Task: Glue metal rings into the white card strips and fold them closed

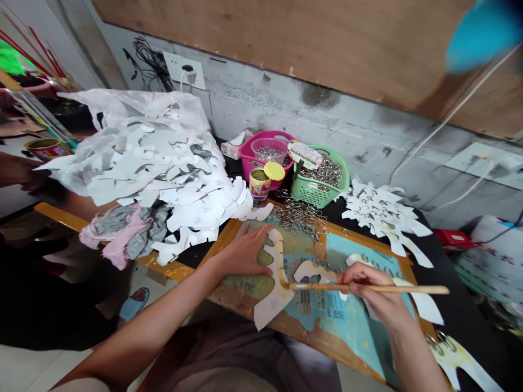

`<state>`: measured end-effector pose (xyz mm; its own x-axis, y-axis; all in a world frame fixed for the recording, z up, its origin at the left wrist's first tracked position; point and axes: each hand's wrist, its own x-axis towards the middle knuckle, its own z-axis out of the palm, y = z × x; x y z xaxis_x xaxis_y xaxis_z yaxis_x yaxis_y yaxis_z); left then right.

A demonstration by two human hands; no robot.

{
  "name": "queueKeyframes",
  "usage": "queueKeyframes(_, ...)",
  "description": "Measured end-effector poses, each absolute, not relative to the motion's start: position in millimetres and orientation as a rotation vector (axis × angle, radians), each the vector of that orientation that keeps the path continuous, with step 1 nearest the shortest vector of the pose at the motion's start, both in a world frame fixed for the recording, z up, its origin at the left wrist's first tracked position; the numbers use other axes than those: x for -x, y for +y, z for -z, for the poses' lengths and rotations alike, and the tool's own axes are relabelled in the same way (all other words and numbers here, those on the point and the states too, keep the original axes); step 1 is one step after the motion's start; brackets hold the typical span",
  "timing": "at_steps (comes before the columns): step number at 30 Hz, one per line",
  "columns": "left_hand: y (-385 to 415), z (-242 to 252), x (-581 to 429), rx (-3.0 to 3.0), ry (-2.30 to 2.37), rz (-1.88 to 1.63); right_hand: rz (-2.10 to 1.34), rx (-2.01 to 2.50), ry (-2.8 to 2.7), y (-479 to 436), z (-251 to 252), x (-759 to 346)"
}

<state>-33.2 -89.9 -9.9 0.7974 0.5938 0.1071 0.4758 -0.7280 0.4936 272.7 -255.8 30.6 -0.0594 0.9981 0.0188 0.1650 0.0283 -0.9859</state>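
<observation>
My left hand (245,251) lies flat with fingers stretched out, pressing down a white paper cutout (274,294) on a glue-stained board (327,321) across my lap. My right hand (373,291) is closed around a wooden brush (368,287), whose tip touches the cutout's right edge. More white cutouts (425,305) with small metal rings lie on the board under and past my right hand. A small open glue tin (259,186) with a yellow lid leaning on it stands just beyond the board.
A big heap of white cutouts (155,163) fills the left. A pink basket (265,152), a green basket of metal rings (322,177) and loose rings (300,218) sit behind the board. Another cutout stack (379,212) lies at right. A wall is close behind.
</observation>
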Motion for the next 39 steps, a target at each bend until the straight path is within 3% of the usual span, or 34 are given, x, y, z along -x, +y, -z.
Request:
queueKeyframes(20, -90.1, 10.3, 32.0, -2.512, 0.811, -0.344, -0.921, 1.419, -1.520, -267.6, -54.5, -259.5)
queueKeyframes(39, -89.9, 9.7, 32.4, -2.538, 0.814, -0.349, -1.152, 1.327, -1.252, -240.7, -38.5, -265.8)
